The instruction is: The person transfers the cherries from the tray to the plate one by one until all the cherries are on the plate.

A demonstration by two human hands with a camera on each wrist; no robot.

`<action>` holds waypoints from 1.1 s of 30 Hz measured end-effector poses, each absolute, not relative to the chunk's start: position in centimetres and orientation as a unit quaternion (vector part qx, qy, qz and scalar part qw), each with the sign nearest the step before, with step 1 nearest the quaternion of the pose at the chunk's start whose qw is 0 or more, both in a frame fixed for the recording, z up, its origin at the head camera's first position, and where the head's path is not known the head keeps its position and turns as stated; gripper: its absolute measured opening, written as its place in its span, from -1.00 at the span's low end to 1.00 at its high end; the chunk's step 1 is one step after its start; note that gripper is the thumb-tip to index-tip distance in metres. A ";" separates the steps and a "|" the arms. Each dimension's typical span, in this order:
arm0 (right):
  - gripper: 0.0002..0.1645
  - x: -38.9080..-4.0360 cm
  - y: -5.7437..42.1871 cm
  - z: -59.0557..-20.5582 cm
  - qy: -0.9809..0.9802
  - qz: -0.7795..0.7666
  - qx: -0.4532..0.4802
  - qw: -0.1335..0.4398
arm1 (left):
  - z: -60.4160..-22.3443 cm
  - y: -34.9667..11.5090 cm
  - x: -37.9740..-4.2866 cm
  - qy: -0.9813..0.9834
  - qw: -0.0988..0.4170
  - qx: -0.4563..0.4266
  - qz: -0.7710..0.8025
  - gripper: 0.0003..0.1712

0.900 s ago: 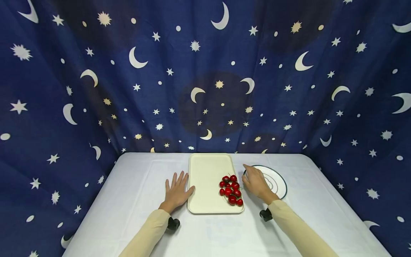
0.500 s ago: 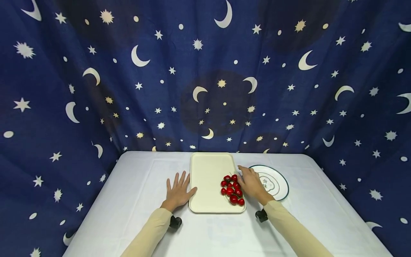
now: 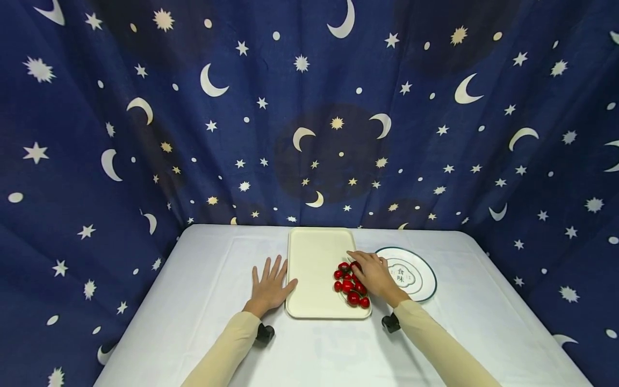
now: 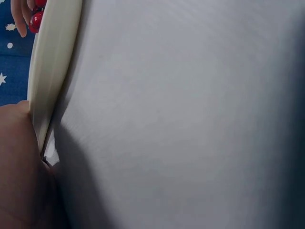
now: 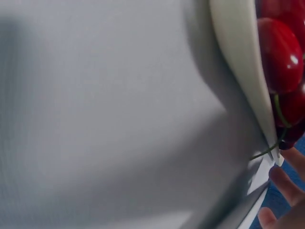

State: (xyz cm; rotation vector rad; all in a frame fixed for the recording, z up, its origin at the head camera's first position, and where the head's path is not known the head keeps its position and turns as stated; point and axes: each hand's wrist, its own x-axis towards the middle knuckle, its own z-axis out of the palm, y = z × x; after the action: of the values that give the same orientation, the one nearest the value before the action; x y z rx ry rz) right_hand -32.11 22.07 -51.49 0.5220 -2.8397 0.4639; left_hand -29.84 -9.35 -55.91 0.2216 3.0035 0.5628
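Observation:
A cream rectangular tray lies on the table, with several red cherries bunched at its right side. My left hand is spread out at the tray's left edge, thumb on the rim. In the left wrist view the thumb touches the tray wall. Above the right-hand cherries is my right hand, its fingers reaching over the tray's edge and hiding some fruit. The right wrist view shows its fingers apart, close to the lowest cherries, with nothing visibly held.
A white plate with a dark green rim and printed characters stands right of the tray, partly behind my right hand. White cloth covers the table. A blue curtain with moons and stars surrounds the back and sides.
My right hand has moved left from over the plate's edge to above the cherries, uncovering the plate's printed middle. The left hand keeps its place at the tray.

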 end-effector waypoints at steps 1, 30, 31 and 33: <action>-0.47 -32.1 22.0 -51.6 -0.966 0.159 0.175 0.106 | -55.9 -9.3 -29.8 0.979 0.038 0.072 0.184 -0.08; -0.66 -32.8 21.1 -51.3 -0.974 0.152 0.126 0.110 | -54.9 -9.1 -29.1 0.977 0.037 0.072 0.197 -0.10; -0.66 -32.8 21.1 -51.3 -0.973 0.153 0.129 0.117 | -55.0 -9.1 -29.1 0.977 0.035 0.070 0.197 -0.10; -0.67 -32.8 21.1 -51.4 -0.968 0.155 0.137 0.141 | -55.3 -9.1 -29.3 0.978 0.034 0.068 0.195 -0.11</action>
State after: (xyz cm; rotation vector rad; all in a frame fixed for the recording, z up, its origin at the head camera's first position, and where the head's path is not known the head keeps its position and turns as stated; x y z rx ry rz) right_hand -32.78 21.13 -51.41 0.3969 -2.7952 0.4489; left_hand -29.26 -9.09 -55.32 0.2085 3.0077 0.5994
